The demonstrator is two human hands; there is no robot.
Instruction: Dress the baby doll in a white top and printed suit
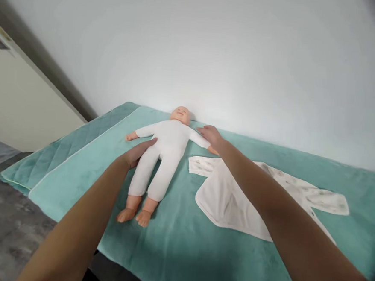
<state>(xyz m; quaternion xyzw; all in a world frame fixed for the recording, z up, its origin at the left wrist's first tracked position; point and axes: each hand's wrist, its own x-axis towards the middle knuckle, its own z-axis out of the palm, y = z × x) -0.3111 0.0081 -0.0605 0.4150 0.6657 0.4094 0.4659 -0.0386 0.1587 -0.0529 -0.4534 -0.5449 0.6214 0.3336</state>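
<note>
A baby doll point(170, 139) with a white cloth body lies on its back, arms spread, its head near the wall. At the doll's hip and side rests my left hand point(140, 151), thumb and fingers stretched out, not closed around it. My right hand point(211, 134) is over or beside the doll's arm on the right, fingers extended and holding nothing visible; whether it touches the arm I cannot tell. Right of the doll, a white baby jacket point(231, 199) with small prints on its sleeves lies spread out, partly hidden under my right forearm.
A teal padded mat point(173, 251) covers the surface, with a quilted part point(58, 157) along its left side. Behind it rises a white wall point(213, 52). A pale panel point(24, 90) stands at the left, above the grey floor point(2, 221).
</note>
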